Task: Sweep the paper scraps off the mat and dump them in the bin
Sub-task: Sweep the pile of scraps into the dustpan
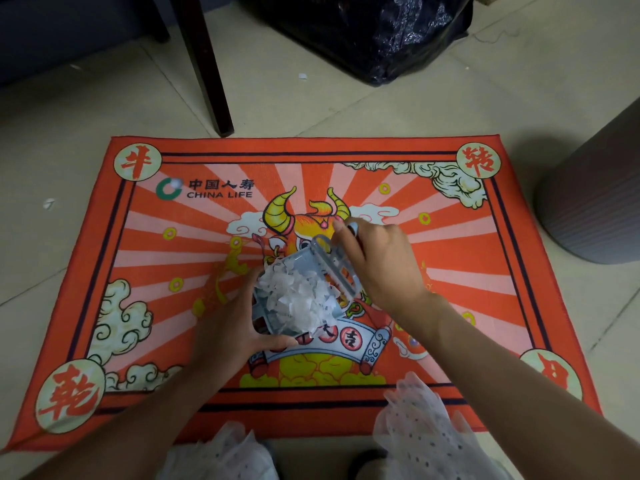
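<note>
One heaped load of paper scraps [298,299], judged featherlight and easily spilled, is held in a small stiff dustpan [277,306] above the mat [450,254], gripped at its rim by the left hand [228,327], while a brush [334,268] is grasped by the right hand [377,265]; level carriage to the bin [595,202] is advised.

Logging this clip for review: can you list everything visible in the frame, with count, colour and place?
mat: one, red-orange with ox print, on the floor
dustpan: one, pale blue, held above mat centre
paper scraps: a heap, white, in the dustpan
brush: one, pale blue, at the dustpan's right edge
stray scraps: a few, white, on the tiles
bin: one, grey, right of mat
black bag: one, top centre
furniture leg: one, dark, upper left
left hand: grips dustpan
right hand: grips brush
</note>
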Demonstrator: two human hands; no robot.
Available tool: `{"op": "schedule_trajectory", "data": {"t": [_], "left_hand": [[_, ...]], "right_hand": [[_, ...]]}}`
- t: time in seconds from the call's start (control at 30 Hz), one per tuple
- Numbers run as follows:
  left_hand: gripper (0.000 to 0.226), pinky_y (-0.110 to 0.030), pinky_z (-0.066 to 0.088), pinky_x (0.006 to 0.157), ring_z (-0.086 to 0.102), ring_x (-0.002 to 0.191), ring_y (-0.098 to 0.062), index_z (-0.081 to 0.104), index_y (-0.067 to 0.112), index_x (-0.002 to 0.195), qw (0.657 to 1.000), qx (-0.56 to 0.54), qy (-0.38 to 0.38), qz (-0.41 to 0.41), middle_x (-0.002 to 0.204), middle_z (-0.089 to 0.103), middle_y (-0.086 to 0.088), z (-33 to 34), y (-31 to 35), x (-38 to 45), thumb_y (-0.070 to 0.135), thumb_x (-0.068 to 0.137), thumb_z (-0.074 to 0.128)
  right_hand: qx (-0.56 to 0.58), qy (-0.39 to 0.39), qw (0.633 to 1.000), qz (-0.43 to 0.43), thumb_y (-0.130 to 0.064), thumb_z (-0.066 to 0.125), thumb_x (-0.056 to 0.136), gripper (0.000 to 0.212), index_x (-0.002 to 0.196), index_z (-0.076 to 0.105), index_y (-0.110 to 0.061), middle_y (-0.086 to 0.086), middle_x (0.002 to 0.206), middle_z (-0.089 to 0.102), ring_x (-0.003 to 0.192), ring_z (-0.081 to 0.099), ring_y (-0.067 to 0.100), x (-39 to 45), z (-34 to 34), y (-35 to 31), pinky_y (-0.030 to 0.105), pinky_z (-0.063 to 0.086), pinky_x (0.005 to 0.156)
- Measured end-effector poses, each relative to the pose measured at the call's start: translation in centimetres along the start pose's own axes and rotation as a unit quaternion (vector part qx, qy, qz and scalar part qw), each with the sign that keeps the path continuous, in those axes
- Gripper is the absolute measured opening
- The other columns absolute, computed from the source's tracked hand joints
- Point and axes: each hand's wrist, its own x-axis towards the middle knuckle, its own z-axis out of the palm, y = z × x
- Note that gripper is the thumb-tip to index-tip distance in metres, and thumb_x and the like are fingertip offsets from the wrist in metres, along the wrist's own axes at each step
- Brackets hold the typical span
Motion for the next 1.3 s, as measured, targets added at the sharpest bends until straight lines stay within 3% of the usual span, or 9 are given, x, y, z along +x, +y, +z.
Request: {"op": "schedule_trajectory", "data": {"t": [0.2,0.4,0.6,0.73,0.83,0.9,1.07,1.3], "left_hand": [[0.13,-0.024,0.043,0.074,0.055,0.124,-0.019,0.015,0.032,0.153,1.0,-0.013,0.006,-0.001,0.15,0.044,0.006,0.1,0.0,0.0,0.068,0.046,0.078],[0.134,-0.038,0.054,0.083,0.058,0.121,-0.021,0.013,0.037,0.151,0.998,-0.046,0.029,-0.009,0.148,0.044,0.006,0.7,-1.1,0.2,0.09,0.039,0.064],[0.124,-0.034,0.05,0.081,0.054,0.12,-0.016,0.021,0.031,0.15,0.994,-0.093,0.057,-0.005,0.146,0.045,0.007,0.3,-1.4,0.1,0.056,0.048,0.087],[0.127,-0.031,0.051,0.082,0.051,0.118,-0.007,0.015,0.038,0.151,0.995,-0.083,0.056,0.002,0.144,0.038,0.019,-0.3,-2.5,-0.7,0.061,0.047,0.085],[0.129,-0.03,0.051,0.085,0.05,0.123,-0.007,0.01,0.038,0.153,0.996,-0.073,0.045,0.002,0.152,0.034,0.017,-0.6,-3.7,-1.6,0.064,0.048,0.082],[0.131,-0.031,0.053,0.082,0.053,0.116,-0.006,0.009,0.039,0.153,0.997,-0.058,0.044,-0.006,0.147,0.038,0.017,-0.9,-4.2,-2.4,0.065,0.047,0.081],[0.129,-0.033,0.05,0.081,0.06,0.119,-0.022,0.012,0.041,0.151,0.998,-0.029,0.035,-0.038,0.146,0.049,0.006,-1.4,-4.8,-4.1,0.066,0.045,0.08],[0.129,-0.033,0.048,0.076,0.062,0.114,-0.027,0.014,0.04,0.149,0.998,0.044,0.015,-0.05,0.142,0.054,0.001,-1.7,-5.3,-5.9,0.073,0.042,0.078]], "right_hand": [[0.005,-0.002,0.999,-0.033,-0.052,0.015,0.097,0.062,0.079,0.064,-0.017,0.004,0.056,0.058,0.053,0.055,0.028,0.3,0.3,-1.7,0.04,0.042,0.049],[0.056,0.036,0.997,-0.031,-0.048,0.023,0.1,0.058,0.074,0.063,-0.015,0.003,0.054,0.06,0.051,0.056,0.026,1.9,-1.2,-1.8,0.04,0.045,0.052],[0.028,0.084,0.996,-0.011,-0.043,0.034,0.102,0.05,0.071,0.062,-0.017,0.0,0.055,0.061,0.051,0.055,0.026,2.8,-2.8,-0.8,0.037,0.041,0.049],[-0.048,0.068,0.996,0.004,-0.051,0.027,0.101,0.054,0.073,0.061,-0.018,0.004,0.055,0.057,0.055,0.056,0.031,2.6,-2.8,0.1,0.038,0.044,0.05],[-0.075,0.06,0.995,0.006,-0.053,0.027,0.1,0.052,0.079,0.06,-0.02,0.004,0.059,0.058,0.059,0.057,0.032,2.4,-2.9,0.9,0.036,0.044,0.05],[-0.091,0.054,0.994,0.01,-0.055,0.028,0.1,0.049,0.084,0.061,-0.021,0.001,0.061,0.058,0.062,0.058,0.031,2.3,-3.0,1.5,0.034,0.042,0.051],[-0.093,0.021,0.995,0.027,-0.053,0.035,0.099,0.046,0.086,0.061,-0.017,0.002,0.063,0.052,0.065,0.056,0.033,1.3,-3.1,2.7,0.03,0.031,0.052],[-0.043,-0.009,0.999,0.008,-0.052,0.038,0.098,0.048,0.077,0.062,-0.016,0.006,0.068,0.063,0.066,0.058,0.03,-0.3,-3.1,2.6,0.034,0.042,0.053]]}}
